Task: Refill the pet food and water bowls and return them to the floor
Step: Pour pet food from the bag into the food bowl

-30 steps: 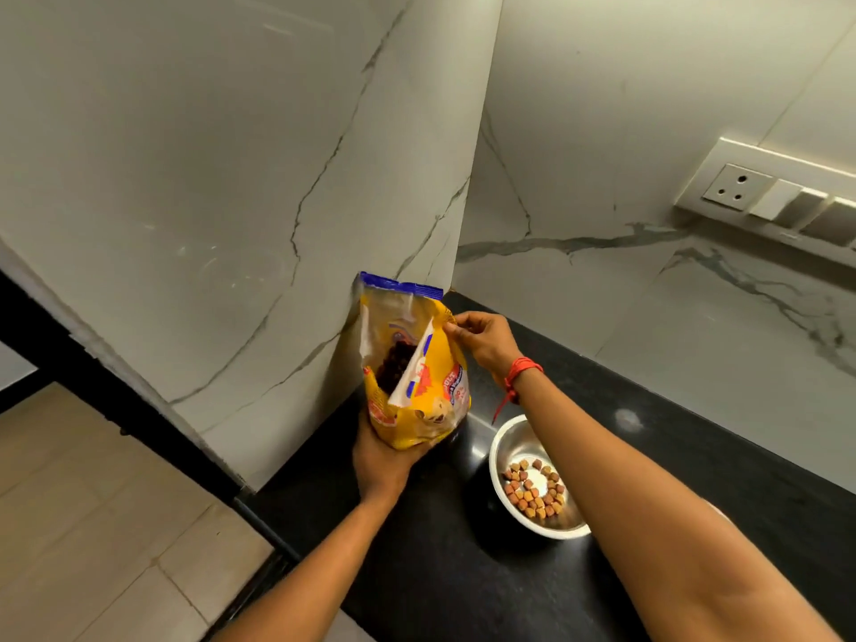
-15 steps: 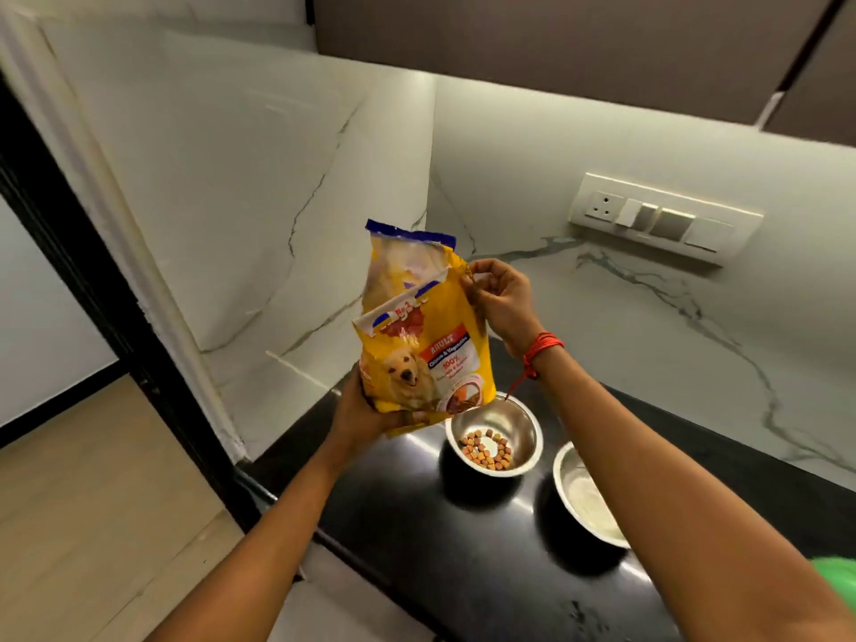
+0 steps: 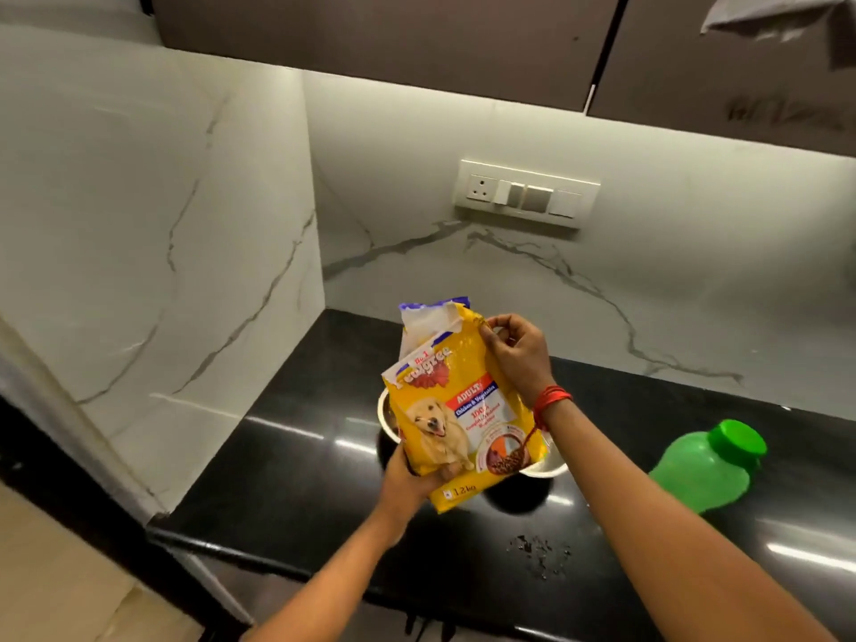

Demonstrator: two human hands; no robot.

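Observation:
A yellow pet food bag with a dog picture is held upright over the black counter. My left hand grips its bottom corner. My right hand pinches its top right edge, a red thread on the wrist. The bag's top is open. Behind the bag, only the rims of two steel bowls show: one at the left, one at the lower right. Their contents are hidden.
A green plastic water bottle with a green cap lies on the counter at the right. Small spilled drops mark the counter near its front edge. Marble walls close the corner; a switch panel hangs on the back wall under dark cabinets.
The bag has come away from the left wall corner and now sits in front of both bowls, hiding them. The view has pulled back, bringing the green bottle into sight.

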